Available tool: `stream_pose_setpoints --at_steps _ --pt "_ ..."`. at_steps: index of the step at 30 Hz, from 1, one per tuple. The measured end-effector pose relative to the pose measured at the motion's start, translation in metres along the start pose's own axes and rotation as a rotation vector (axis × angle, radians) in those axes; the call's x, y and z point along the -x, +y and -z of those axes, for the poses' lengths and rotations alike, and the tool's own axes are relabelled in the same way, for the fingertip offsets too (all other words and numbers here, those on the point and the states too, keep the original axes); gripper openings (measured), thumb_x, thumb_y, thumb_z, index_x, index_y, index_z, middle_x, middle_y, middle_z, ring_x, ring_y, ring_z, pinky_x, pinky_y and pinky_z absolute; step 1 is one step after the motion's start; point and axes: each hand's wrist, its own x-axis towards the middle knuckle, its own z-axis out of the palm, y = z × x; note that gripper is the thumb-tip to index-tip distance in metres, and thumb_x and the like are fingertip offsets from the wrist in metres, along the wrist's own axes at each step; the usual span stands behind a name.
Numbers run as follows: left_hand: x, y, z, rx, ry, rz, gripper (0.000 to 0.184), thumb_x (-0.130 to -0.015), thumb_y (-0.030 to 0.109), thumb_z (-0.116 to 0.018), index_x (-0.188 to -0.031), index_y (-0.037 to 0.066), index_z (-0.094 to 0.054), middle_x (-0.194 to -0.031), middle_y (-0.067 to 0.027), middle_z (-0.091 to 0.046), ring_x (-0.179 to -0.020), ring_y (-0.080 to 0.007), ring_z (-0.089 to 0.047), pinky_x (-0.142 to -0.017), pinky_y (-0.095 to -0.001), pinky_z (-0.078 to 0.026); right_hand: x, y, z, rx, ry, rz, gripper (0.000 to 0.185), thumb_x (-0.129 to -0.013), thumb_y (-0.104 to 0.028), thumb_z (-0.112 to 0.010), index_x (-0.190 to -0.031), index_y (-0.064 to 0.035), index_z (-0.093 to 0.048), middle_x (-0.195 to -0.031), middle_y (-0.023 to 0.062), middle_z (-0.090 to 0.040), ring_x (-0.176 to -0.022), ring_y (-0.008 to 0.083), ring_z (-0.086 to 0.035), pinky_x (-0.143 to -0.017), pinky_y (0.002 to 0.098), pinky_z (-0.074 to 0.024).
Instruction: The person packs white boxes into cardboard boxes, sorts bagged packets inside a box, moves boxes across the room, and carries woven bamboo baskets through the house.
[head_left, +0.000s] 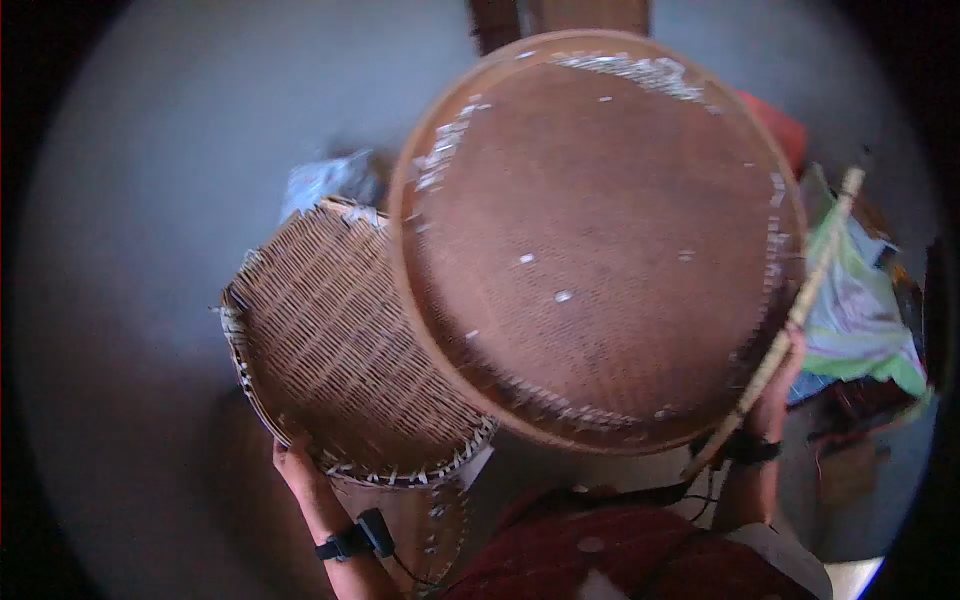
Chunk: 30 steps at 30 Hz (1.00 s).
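My left hand [292,465] grips the lower left rim of a shallow woven basket [340,340], whose edge is bound with pale strips. Its thumb shows; the other fingers are mostly hidden under the rim. Raised higher at the right is a large round woven tray [600,210] with a smooth wooden rim, overlapping the basket's right side. White patches line its inner edge, and a few small white bits show on its surface. My right hand [785,365] is closed at the tray's lower right rim, where a long pale stick [822,255] also crosses. Part of those fingers is hidden.
A pale plastic bag [330,180] sits behind the basket. On the right are a green and white cloth or bag [855,310] and a red object [778,128], partly behind the tray. A brown wooden piece [590,15] stands at the top on the grey floor [200,130].
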Motion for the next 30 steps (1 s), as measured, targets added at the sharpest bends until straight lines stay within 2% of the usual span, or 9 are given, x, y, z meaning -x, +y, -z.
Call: stream_pose_setpoints --at_steps 3,4,6,11,13,16,20,23,30 --pt "0.011 0.034 0.007 0.069 -0.165 0.078 0.04 -0.061 -0.006 -0.047 -0.101 -0.003 -0.056 -0.088 -0.0077 -0.06 -0.074 -0.0198 -0.059 -0.065 -0.0297 -0.048 0.054 0.004 0.016 -0.058 -0.011 -0.024 0.035 -0.073 -0.036 -0.053 -0.092 -0.0067 -0.05 -0.079 0.0057 -0.053 -0.072 0.0195 -0.055 -0.063 0.0322 -0.0464" --pt "0.017 0.039 0.002 0.091 -0.215 0.133 0.04 -0.061 -0.006 -0.047 -0.1 -0.002 -0.056 -0.087 -0.0083 -0.06 -0.072 -0.0205 -0.059 -0.063 -0.0304 -0.049 0.078 -0.007 0.0 -0.182 -0.153 -0.271 0.032 -0.074 -0.033 -0.052 -0.092 -0.0064 -0.05 -0.081 0.0063 -0.054 -0.073 0.0198 -0.055 -0.064 0.0323 -0.0469" --pt "0.026 0.047 0.004 0.153 -0.271 0.172 0.039 -0.061 -0.005 -0.048 -0.099 -0.002 -0.056 -0.087 -0.0089 -0.06 -0.071 -0.0206 -0.059 -0.062 -0.0308 -0.049 0.109 0.007 -0.003 -0.252 -0.218 -0.367 0.031 -0.074 -0.028 -0.053 -0.094 -0.0051 -0.05 -0.082 0.0054 -0.055 -0.073 0.0193 -0.055 -0.067 0.032 -0.047" --pt "-0.001 0.031 0.034 0.07 -0.494 0.226 0.035 -0.067 0.007 -0.055 -0.101 -0.001 -0.055 -0.089 -0.009 -0.06 -0.075 -0.0224 -0.058 -0.071 -0.0338 -0.048 0.202 -0.012 -0.033 -0.263 -0.267 -0.288 0.028 -0.074 -0.024 -0.053 -0.092 -0.0035 -0.051 -0.082 0.0049 -0.054 -0.073 0.0184 -0.055 -0.067 0.0314 -0.0465" --pt "-0.001 0.052 0.032 0.013 -0.488 0.441 0.029 -0.075 0.007 -0.049 -0.104 0.001 -0.053 -0.089 -0.0104 -0.058 -0.078 -0.0243 -0.058 -0.066 -0.0353 -0.049 0.201 0.001 -0.018 -0.099 -0.224 -0.267 0.027 -0.073 -0.024 -0.054 -0.09 -0.0032 -0.052 -0.077 0.0034 -0.052 -0.069 0.0161 -0.052 -0.063 0.0298 -0.0439" --pt "-0.031 0.043 0.049 0.143 -0.668 0.54 0.04 -0.075 0.015 -0.058 -0.112 0.003 -0.05 -0.1 -0.0083 -0.056 -0.087 -0.0212 -0.055 -0.077 -0.0342 -0.046 0.218 -0.015 -0.024 0.156 -0.145 -0.187 0.024 -0.074 -0.026 -0.055 -0.085 -0.0055 -0.051 -0.067 0.0006 -0.045 -0.059 0.0129 -0.045 -0.053 0.0276 -0.0383" --pt "-0.031 0.077 0.02 0.17 -0.701 0.576 0.039 -0.076 0.015 -0.057 -0.113 0.003 -0.05 -0.101 -0.0086 -0.056 -0.089 -0.0213 -0.055 -0.078 -0.034 -0.046 0.295 -0.048 -0.044 0.003 -0.148 -0.394 0.043 -0.081 -0.036 -0.054 -0.111 -0.0079 -0.044 -0.096 0.0026 -0.049 -0.089 0.0148 -0.046 -0.075 0.033 -0.0419" --pt "-0.045 0.102 0.015 0.178 -0.722 0.61 0.039 -0.076 0.015 -0.056 -0.113 0.002 -0.049 -0.102 -0.0088 -0.055 -0.089 -0.0214 -0.055 -0.078 -0.034 -0.046 0.358 -0.026 -0.05 -0.145 -0.027 -0.549 0.044 -0.081 -0.036 -0.055 -0.113 -0.0087 -0.043 -0.102 0.004 -0.05 -0.092 0.0174 -0.048 -0.078 0.0358 -0.0419" --pt "-0.064 0.076 -0.023 0.306 -0.691 0.602 0.039 -0.078 0.014 -0.054 -0.114 0.002 -0.048 -0.104 -0.0093 -0.055 -0.092 -0.0216 -0.055 -0.079 -0.0337 -0.047 0.29 0.031 -0.05 -0.354 -0.017 -0.604 0.041 -0.075 -0.033 -0.057 -0.109 -0.0127 -0.046 -0.098 0.0052 -0.053 -0.091 0.0232 -0.052 -0.081 0.0398 -0.0431"
